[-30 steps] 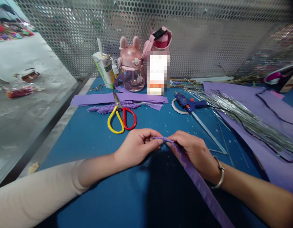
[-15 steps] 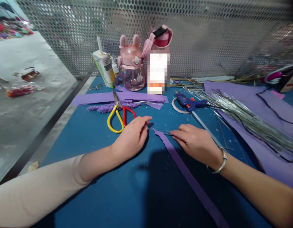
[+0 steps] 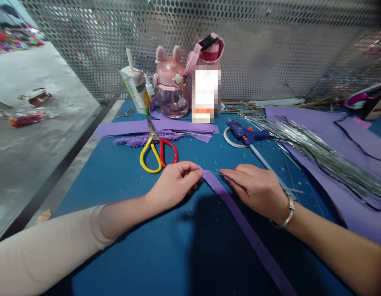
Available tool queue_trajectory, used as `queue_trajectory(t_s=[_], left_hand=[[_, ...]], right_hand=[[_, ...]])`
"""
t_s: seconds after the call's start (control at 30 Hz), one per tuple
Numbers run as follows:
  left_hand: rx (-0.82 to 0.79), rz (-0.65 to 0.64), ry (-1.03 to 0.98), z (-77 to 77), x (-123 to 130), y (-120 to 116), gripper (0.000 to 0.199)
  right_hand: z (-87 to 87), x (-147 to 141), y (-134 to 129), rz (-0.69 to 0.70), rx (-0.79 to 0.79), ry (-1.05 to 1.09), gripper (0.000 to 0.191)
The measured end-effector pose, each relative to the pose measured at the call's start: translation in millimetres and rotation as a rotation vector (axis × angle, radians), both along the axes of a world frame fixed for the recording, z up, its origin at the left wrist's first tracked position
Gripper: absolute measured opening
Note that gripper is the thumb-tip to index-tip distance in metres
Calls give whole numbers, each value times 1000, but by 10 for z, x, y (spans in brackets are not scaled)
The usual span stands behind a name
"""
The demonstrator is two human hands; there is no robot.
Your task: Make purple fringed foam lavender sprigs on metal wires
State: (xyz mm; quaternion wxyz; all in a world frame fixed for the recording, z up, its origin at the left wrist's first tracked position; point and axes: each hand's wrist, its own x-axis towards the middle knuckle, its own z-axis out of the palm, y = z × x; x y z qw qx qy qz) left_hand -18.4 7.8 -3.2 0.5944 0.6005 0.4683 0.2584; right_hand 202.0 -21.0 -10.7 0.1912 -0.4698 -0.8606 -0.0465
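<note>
With left hand (image 3: 175,183) closed, pinching the end of 1 narrow purple strip (image 3: 235,207) between thumb and fingers, in front and to the right of the scissors (image 3: 152,135). With right hand (image 3: 256,185) also closed, gripping a thin wire (image 3: 217,173) farther right of the scissors, reaching with it to the strip's pinched end. Trailing the strip over the blue table (image 3: 141,246), away from the scissors toward the near right. Can see, under the scissors' blades, wider purple strips (image 3: 122,129) and a ruffled purple sprig (image 3: 133,139); behind the scissors, a drink carton (image 3: 136,90) and a pink bottle (image 3: 172,96) with 2 ears; right of the scissors, a blue glue gun (image 3: 247,135), then silvery wires (image 3: 320,158).
</note>
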Motion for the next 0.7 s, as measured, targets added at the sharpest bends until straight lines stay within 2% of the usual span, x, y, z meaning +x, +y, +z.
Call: queue_trajectory(t_s=[0.2, 0.33, 0.5, 0.63, 0.7], left_hand=[[-164, -29, -110, -9, 62, -16, 19], [-153, -30, -155, -1, 79, -57, 16], [-9, -58, -159, -19, 69, -83, 14], [139, -105, -111, -30, 50, -88, 16], [262, -129, -43, -27, 33, -93, 16]], right_hand=[[-10, -104, 12, 24, -60, 16, 24], [24, -167, -10, 102, -206, 166, 22], [112, -227, -80, 45, -344, 338, 15], [189, -286, -138, -42, -388, 411, 19], [224, -300, -154, -50, -440, 427, 22]])
